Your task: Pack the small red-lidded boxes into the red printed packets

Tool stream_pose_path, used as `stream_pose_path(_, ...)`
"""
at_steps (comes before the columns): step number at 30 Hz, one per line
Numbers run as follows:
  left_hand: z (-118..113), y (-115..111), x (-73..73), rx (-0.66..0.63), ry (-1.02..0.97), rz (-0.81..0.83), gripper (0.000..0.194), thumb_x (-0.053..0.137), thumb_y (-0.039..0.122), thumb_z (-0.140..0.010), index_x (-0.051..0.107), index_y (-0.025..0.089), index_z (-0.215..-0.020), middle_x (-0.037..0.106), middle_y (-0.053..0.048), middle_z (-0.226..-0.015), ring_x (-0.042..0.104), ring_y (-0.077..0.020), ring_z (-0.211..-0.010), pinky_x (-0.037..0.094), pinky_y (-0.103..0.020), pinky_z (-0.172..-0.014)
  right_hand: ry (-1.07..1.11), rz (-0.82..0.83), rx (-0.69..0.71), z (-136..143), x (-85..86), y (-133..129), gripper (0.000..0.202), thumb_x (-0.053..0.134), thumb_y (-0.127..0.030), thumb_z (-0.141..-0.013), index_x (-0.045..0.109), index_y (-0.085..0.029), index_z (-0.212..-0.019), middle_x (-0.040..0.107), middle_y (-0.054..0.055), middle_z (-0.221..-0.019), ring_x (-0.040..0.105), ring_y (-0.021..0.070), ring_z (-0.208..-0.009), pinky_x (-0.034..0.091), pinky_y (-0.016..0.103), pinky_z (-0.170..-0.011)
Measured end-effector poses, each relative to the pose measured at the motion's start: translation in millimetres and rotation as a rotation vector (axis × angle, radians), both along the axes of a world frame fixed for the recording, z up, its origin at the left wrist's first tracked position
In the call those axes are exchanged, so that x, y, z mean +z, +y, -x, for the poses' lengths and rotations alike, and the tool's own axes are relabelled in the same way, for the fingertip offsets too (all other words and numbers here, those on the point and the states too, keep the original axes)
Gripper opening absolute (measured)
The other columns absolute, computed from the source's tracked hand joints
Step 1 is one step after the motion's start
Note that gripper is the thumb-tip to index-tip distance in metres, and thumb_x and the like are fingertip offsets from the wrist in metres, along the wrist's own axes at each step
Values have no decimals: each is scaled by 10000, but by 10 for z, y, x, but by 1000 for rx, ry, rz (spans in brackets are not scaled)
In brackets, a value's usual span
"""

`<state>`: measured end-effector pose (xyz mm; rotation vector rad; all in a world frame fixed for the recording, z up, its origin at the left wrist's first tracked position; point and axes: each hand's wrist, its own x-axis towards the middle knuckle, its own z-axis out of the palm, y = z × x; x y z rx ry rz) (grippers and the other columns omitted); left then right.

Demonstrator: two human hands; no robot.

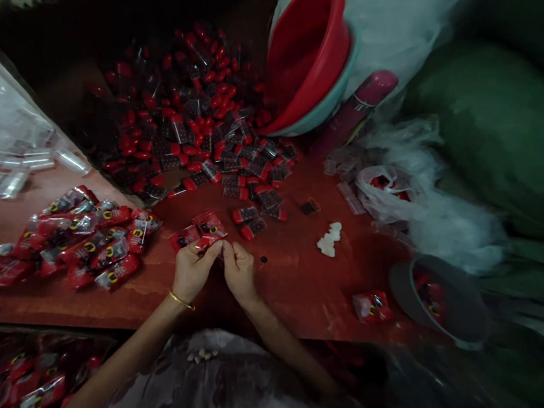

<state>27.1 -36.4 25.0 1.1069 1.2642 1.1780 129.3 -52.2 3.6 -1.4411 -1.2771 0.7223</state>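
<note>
Near the front edge of the table, my left hand pinches a small red plastic packet between thumb and fingers. My right hand is closed in a pinch against the left fingertips, at the packet's right end; the fingers hide most of that end. Just beyond my hands lie more red printed packets. Small clear containers with red caps and dark contents lie a little to the right. A tiny dark round piece rests beside my right hand.
A cardboard box spills many red-capped containers. Filled red packets are heaped left, near clear tubes. Red and pale blue basins lean behind a pink spray can. A grey tub and plastic bags stand right.
</note>
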Motion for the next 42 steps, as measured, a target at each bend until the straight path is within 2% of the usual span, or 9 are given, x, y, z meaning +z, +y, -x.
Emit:
stream_pose_path(8,66,54,123,94,-483,432,397,835,336,-420,693,130,-729,705,-33,-723,615,-111,-632,482,-236,-663,-118,-39,98,-162,59,17,315,335,-312,-910,502,-193,-670,516,-17,-598,472,116,-564,383,224,-550)
stream_pose_path(10,102,91,155,129,-508,490,401,847,322,-387,665,127,-686,693,-23,-685,606,-104,-583,484,-231,-619,-292,-112,205,-426,123,60,257,333,-250,-900,574,-179,-843,624,45,-826,550,160,-784,429,277,-727)
stream_pose_path(13,131,141,198,107,-526,529,381,842,307,-416,630,131,-679,673,-8,-636,605,-101,-552,484,-225,-587,-705,-108,289,-887,193,188,308,502,-177,-776,564,-150,-1076,591,111,-1129,470,257,-1065,361,393,-899)
stream_pose_path(16,95,150,225,9,-572,543,359,823,330,-471,601,142,-681,655,5,-608,610,-107,-564,489,-231,-587,-965,-21,359,-1155,144,324,409,515,-135,-763,541,-166,-1170,556,108,-1224,456,279,-1086,341,414,-888)
stream_pose_path(19,46,125,233,-74,-612,555,364,814,356,-495,584,150,-688,647,7,-613,615,-115,-589,496,-243,-602,-1035,-6,320,-1167,21,365,301,489,-191,-833,579,-168,-1119,601,117,-1151,512,263,-978,359,393,-833)
stream_pose_path(23,53,98,221,-56,-602,537,377,812,374,-498,582,155,-703,648,11,-623,614,-110,-581,500,-249,-616,-822,-46,270,-1044,-3,155,239,479,-301,-859,608,-162,-1003,659,106,-894,558,231,-822,402,359,-755)
stream_pose_path(30,36,97,182,-46,-427,302,348,781,402,-531,667,144,-733,669,10,-703,579,-85,-617,466,-214,-636,-151,108,380,-809,391,-377,149,532,-311,-799,602,-180,-785,556,-17,-590,484,111,-516,369,217,-491)
stream_pose_path(35,40,90,204,-155,-266,109,267,717,382,-634,681,147,-754,672,-1,-724,563,-109,-676,447,-233,-700,48,250,409,-685,450,-354,190,569,-343,-765,611,-167,-708,524,-26,-535,457,94,-486,346,196,-454)
stream_pose_path(42,87,81,182,-144,-246,106,264,691,397,-653,660,148,-734,646,-2,-689,543,-116,-655,441,-238,-678,237,364,400,-571,381,-288,193,582,-366,-738,599,-173,-742,492,-43,-520,439,76,-418,333,170,-369)
